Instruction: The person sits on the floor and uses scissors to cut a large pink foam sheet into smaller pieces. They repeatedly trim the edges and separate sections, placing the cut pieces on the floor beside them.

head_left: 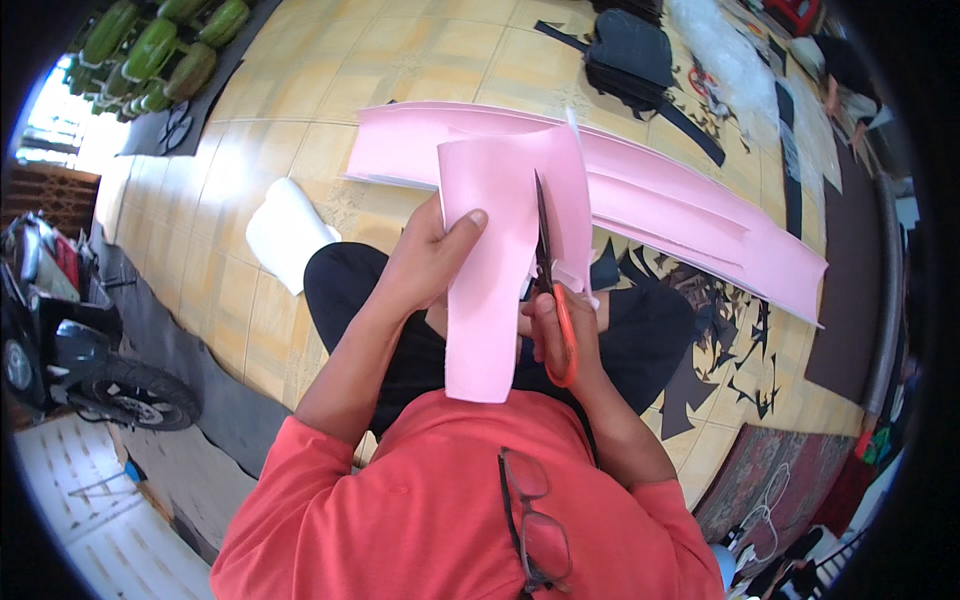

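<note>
My left hand (437, 252) grips a pink sheet (482, 330) by its left edge, thumb on top and the fingers hidden behind it. In my right hand (560, 325) are scissors (566, 345) with orange handles and dark blades. The blades point away from me and lie at the sheet, along a cut that runs up from its near edge. A strip left of the cut hangs toward my lap. Beyond my knees, long pink sheets (680, 215) with curled edges lie on the tiled floor.
A white roll (285, 235) lies by my left knee. Dark scraps (720, 320) litter the floor at right, near a dark roll (850, 290). A black bag (628, 58) sits far ahead. Green cylinders (150, 50) stand far left; a motorcycle (90, 360) is at left. Another person (848, 75) is far right.
</note>
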Action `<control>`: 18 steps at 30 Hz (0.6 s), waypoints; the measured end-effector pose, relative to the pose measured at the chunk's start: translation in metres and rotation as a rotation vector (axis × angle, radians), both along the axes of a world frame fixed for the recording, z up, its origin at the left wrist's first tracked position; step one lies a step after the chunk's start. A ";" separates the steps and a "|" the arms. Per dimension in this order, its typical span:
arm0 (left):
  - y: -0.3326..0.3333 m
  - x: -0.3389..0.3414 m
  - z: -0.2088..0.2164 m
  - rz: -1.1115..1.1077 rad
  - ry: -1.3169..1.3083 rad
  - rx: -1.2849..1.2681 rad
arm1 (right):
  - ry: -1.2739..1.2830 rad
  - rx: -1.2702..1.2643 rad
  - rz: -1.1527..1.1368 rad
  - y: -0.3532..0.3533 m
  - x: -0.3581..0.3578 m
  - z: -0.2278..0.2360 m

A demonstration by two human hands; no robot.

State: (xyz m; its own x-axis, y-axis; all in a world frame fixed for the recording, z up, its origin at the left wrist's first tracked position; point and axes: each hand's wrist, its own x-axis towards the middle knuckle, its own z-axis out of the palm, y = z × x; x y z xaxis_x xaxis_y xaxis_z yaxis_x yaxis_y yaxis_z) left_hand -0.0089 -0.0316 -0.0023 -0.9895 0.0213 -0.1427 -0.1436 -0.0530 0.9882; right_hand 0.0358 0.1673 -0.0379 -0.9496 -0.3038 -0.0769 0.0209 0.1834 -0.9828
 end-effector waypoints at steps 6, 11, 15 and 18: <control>-0.001 0.003 0.001 -0.079 -0.059 -0.064 | -0.106 -0.017 -0.024 0.000 0.001 0.002; -0.005 -0.001 -0.001 -0.123 -0.081 -0.149 | -0.187 -0.083 0.030 0.011 -0.002 0.002; -0.001 0.002 -0.002 -0.164 -0.090 -0.178 | -0.176 -0.040 0.012 0.007 -0.007 -0.014; 0.002 0.001 0.003 -0.131 -0.052 -0.141 | -0.056 0.010 0.028 0.008 -0.005 -0.020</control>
State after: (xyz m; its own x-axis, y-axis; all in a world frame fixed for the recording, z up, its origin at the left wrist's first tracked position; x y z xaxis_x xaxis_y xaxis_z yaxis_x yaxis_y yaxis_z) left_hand -0.0075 -0.0300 0.0004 -0.9708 0.1257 -0.2044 -0.1915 0.1078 0.9756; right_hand 0.0310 0.1754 -0.0581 -0.9350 -0.3290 -0.1324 0.0702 0.1941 -0.9785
